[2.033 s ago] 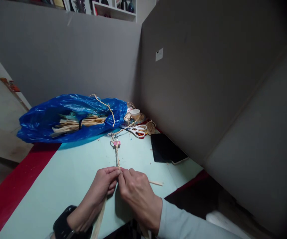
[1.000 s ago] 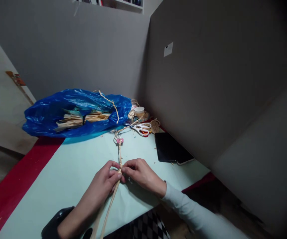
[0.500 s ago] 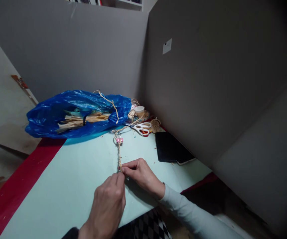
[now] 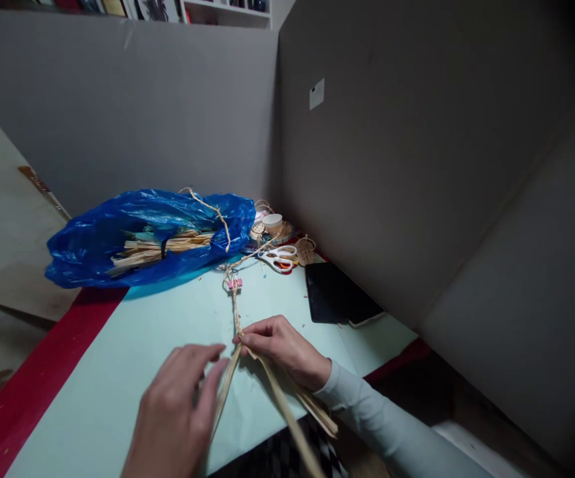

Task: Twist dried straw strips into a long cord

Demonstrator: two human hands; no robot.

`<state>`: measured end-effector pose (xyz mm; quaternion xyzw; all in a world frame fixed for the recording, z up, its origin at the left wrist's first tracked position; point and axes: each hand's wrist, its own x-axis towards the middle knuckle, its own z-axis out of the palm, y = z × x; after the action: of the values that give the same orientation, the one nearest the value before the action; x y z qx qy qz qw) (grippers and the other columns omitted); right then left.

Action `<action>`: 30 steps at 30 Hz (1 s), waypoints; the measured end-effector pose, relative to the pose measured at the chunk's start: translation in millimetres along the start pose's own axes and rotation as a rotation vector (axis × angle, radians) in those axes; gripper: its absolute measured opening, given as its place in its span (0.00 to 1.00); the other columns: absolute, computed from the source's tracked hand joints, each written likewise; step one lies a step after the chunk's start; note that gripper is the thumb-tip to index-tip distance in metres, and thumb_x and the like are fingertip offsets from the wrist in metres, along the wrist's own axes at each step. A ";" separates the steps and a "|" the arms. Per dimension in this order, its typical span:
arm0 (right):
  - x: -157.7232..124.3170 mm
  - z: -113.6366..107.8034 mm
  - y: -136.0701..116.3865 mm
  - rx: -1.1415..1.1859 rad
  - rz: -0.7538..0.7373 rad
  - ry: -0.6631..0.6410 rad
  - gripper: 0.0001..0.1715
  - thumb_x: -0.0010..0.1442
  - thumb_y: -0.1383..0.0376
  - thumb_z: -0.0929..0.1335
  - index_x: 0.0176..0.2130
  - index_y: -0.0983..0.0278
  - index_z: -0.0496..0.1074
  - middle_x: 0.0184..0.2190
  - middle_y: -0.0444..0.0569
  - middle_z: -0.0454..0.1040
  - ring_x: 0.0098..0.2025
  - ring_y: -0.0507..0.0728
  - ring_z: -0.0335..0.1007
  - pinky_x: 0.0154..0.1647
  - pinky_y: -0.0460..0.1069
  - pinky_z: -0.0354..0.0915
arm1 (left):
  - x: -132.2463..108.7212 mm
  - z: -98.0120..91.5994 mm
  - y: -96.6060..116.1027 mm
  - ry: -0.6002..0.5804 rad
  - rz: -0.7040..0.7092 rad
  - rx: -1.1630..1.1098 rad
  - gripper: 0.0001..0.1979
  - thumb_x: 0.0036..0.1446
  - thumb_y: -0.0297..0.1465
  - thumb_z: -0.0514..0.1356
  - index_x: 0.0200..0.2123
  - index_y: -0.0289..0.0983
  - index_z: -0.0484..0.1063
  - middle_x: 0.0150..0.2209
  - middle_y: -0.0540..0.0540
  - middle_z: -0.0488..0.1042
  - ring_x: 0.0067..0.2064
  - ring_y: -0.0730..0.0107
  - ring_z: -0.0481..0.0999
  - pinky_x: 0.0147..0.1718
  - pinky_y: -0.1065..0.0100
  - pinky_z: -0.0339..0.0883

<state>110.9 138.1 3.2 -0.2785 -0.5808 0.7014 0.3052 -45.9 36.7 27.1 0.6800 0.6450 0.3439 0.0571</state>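
Observation:
A thin straw braid [image 4: 236, 309] runs down from a pink binder clip [image 4: 234, 283] on the pale green table surface [image 4: 168, 332]. At the braid's lower end my right hand [image 4: 277, 345] pinches it between thumb and fingers. Loose flat straw strands [image 4: 282, 405] spread below that pinch, one bundle passing under my right wrist and another hanging to the left. Just left of the braid, my left hand [image 4: 178, 398] is apart from it, thumb and fingers separated, beside the left strand.
A blue plastic bag [image 4: 93, 229] holding a straw bundle [image 4: 168, 244] lies at the back left. White-handled scissors [image 4: 280, 257], a small white cup [image 4: 272, 220] and a black tablet [image 4: 340, 295] are at the back and right. Grey panels [image 4: 192, 99] stand behind.
My left hand has let go of the braid's end and moved left, its fingers parting. The loose strands now show below my right hand, which still pinches the braid. The view has shifted slightly.

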 end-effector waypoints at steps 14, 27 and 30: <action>-5.3 -4.1 -3.6 -0.726 -0.154 0.000 0.16 0.61 0.65 0.64 0.33 0.69 0.79 0.21 0.44 0.71 0.25 0.50 0.57 0.30 0.45 0.52 | 33.3 31.1 -8.0 -0.382 -0.662 -0.904 0.14 0.52 0.40 0.60 0.36 0.35 0.69 0.15 0.61 0.55 0.16 0.82 0.46 0.15 0.75 0.36; -30.8 45.1 -0.9 -1.800 -0.574 0.188 0.08 0.55 0.78 0.64 0.35 0.70 0.69 0.29 0.52 0.69 0.28 0.58 0.66 0.22 0.50 0.54 | 27.2 34.9 -7.8 -0.281 -0.688 -0.980 0.14 0.46 0.39 0.64 0.20 0.36 0.67 0.13 0.59 0.56 0.17 0.81 0.47 0.19 0.73 0.37; -36.2 51.6 6.7 -1.848 -0.686 0.191 0.12 0.55 0.79 0.64 0.41 0.75 0.70 0.29 0.52 0.69 0.29 0.59 0.65 0.23 0.51 0.58 | 27.0 28.8 -7.2 -0.322 -0.668 -1.023 0.16 0.48 0.41 0.64 0.20 0.36 0.67 0.12 0.59 0.55 0.17 0.82 0.46 0.18 0.73 0.36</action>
<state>95.5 76.7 6.7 -0.2792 -0.9218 -0.1793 0.2004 -38.2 73.1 12.2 0.3718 0.5597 0.4658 0.5758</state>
